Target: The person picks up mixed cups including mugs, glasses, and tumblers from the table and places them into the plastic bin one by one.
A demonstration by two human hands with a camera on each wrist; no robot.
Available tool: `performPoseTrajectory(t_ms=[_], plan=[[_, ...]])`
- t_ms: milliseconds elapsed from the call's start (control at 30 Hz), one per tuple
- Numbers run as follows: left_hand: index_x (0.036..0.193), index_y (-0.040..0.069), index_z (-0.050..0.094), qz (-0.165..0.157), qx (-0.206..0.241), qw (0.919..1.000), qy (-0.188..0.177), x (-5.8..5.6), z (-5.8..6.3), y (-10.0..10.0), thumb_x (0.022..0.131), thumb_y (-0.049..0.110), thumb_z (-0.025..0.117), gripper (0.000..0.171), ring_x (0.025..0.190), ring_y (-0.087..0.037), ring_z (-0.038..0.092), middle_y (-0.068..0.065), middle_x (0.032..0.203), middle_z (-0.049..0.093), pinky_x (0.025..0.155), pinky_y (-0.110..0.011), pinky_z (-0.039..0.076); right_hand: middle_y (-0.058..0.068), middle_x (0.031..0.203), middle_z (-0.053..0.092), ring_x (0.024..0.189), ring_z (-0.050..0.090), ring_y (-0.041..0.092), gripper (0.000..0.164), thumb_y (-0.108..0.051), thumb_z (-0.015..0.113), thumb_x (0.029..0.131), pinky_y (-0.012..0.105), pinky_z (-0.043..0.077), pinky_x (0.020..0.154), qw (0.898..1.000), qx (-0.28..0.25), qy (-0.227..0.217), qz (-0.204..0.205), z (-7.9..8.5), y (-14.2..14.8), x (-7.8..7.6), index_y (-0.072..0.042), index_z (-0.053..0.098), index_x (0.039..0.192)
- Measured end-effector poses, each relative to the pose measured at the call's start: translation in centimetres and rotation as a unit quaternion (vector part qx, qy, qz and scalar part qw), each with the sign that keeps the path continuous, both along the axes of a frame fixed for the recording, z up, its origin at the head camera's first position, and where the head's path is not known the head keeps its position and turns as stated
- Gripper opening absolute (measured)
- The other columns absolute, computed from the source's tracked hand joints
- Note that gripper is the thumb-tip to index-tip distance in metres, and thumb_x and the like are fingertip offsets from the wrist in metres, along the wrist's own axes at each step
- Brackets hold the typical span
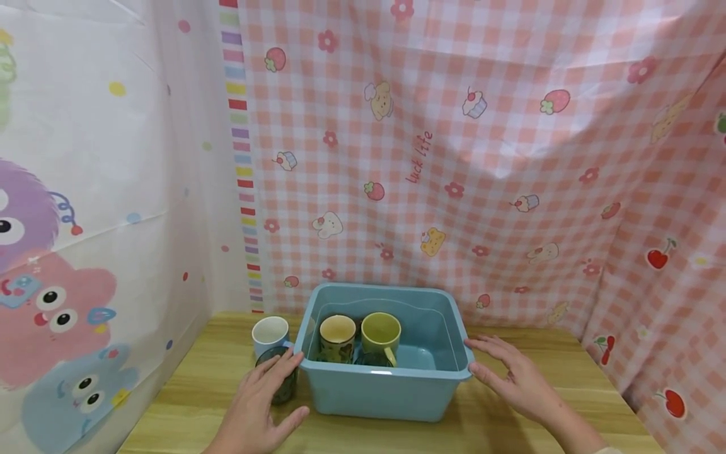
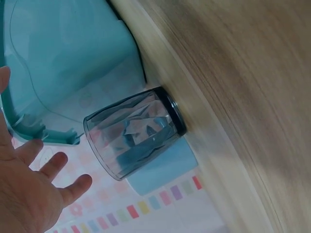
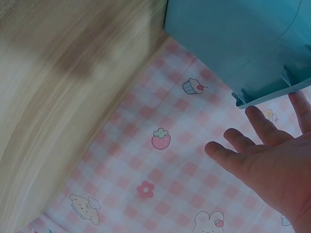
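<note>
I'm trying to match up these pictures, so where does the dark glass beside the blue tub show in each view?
Head: dark glass, just left of the blue tub, partly behind the left hand.
Left wrist: dark glass near the middle, tilted in the frame.
Right wrist: not in it.
Shared landmark: blue tub, in all three.

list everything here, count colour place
bin: 1, blue, on table
patterned cup: 1, cream and dark, in bin
green mug: 1, yellowish green, in bin
half-hidden item: 1, dark, in bin's front
blue mug: 1, blue, white inside, left of bin
tumbler: 1, dark clear, in front of blue mug
table: 1, light brown, under bin
checked cloth: at least 1, pink, behind and right
cartoon cloth: 1, white, left
left hand: 1, bare, at bin's left
right hand: 1, bare, at bin's right
</note>
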State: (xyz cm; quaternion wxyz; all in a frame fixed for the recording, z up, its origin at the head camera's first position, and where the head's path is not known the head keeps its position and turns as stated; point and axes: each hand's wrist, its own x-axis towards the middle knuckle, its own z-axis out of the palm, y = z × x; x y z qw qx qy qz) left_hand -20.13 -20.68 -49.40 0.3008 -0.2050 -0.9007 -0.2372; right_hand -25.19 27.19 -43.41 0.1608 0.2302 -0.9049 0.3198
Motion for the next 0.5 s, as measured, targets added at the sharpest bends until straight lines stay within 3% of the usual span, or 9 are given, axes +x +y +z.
performPoseTrajectory(t_ms=[167, 300, 400, 500], plan=[[0.159, 0.02, 0.052, 0.029, 0.009, 0.9995, 0.008, -0.1, 0.1, -0.2, 0.084, 0.04, 0.091, 0.087, 0.131, -0.044, 0.064, -0.007, 0.154, 0.064, 0.098, -0.072, 0.051, 0.022, 0.151, 0.062, 0.144, 0.047, 0.061, 0.041, -0.03, 0.072, 0.103, 0.083, 0.042, 0.103, 1.0, -0.007, -0.012, 0.001, 0.0, 0.0, 0.0, -0.026, 0.069, 0.144], [0.152, 0.014, 0.059, 0.106, 0.016, 0.9942, 0.006, -0.4, 0.6, -0.8, 0.083, 0.043, 0.091, 0.081, 0.129, -0.049, 0.062, -0.011, 0.145, 0.07, 0.098, -0.076, 0.047, 0.021, 0.151, 0.062, 0.144, 0.047, 0.061, 0.041, -0.03, 0.071, 0.104, 0.083, 0.042, 0.104, 1.0, -0.013, -0.016, 0.006, -0.1, 0.1, 0.0, -0.026, 0.068, 0.144], [0.148, 0.011, 0.061, 0.155, 0.009, 0.9875, -0.024, -0.6, 1.0, -1.6, 0.085, 0.05, 0.088, 0.078, 0.131, -0.054, 0.059, -0.017, 0.139, 0.072, 0.101, -0.079, 0.042, 0.021, 0.151, 0.063, 0.144, 0.047, 0.062, 0.04, -0.029, 0.071, 0.104, 0.083, 0.041, 0.105, 1.0, -0.018, -0.019, 0.009, -0.2, 0.1, 0.0, -0.025, 0.068, 0.144], [0.148, 0.011, 0.06, 0.182, -0.004, 0.981, -0.068, -0.9, 1.3, -2.4, 0.088, 0.059, 0.083, 0.081, 0.134, -0.057, 0.057, -0.021, 0.135, 0.074, 0.105, -0.08, 0.039, 0.02, 0.15, 0.063, 0.144, 0.046, 0.062, 0.04, -0.029, 0.07, 0.105, 0.084, 0.04, 0.105, 0.999, -0.024, -0.023, 0.013, -0.3, 0.1, -0.1, -0.023, 0.068, 0.144]])
